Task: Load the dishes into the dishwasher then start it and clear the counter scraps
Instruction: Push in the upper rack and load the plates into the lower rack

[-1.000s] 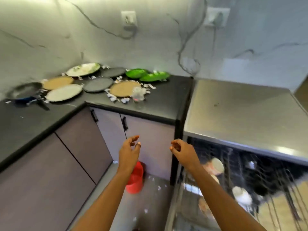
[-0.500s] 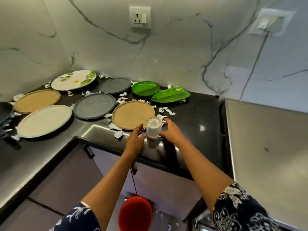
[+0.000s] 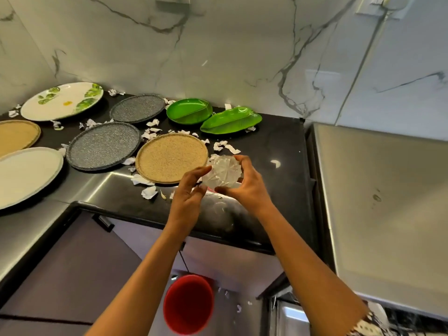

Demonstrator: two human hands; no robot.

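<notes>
Floor comes first: a round red plastic bucket (image 3: 188, 304) stands below the forearms, in front of the mauve cabinet doors (image 3: 80, 270). Above it the glossy black stone bench (image 3: 278, 190) ends in a rounded front edge. Its right part, between the hands and the steel-topped dishwasher (image 3: 388, 214), is bare apart from one white fleck, so there is room to move on that side.

Half a second ago the clear cut-glass tumbler (image 3: 221, 174) stood upright on the bench near the front edge with a hand at each side. Now it is lifted off the surface and tipped, one star-patterned end towards the camera.

The right hand (image 3: 247, 187) grips the tumbler, fingers curled over the top and thumb underneath. The left hand (image 3: 188, 190) pinches its left side between forefinger and thumb, the other fingers loosely bent below.

Just left of the tumbler lies a round tan speckled plate (image 3: 171, 157), with torn white paper scraps (image 3: 149, 192) around its rim. Beyond are a large grey speckled plate (image 3: 103, 145), a cream plate (image 3: 24, 175) and a second tan plate (image 3: 14, 135). Farthest back, near the marble wall, sit a smaller grey plate (image 3: 137, 108), a white plate with green leaf print (image 3: 61, 101) and two green leaf-shaped dishes (image 3: 189, 110), touching each other.
</notes>
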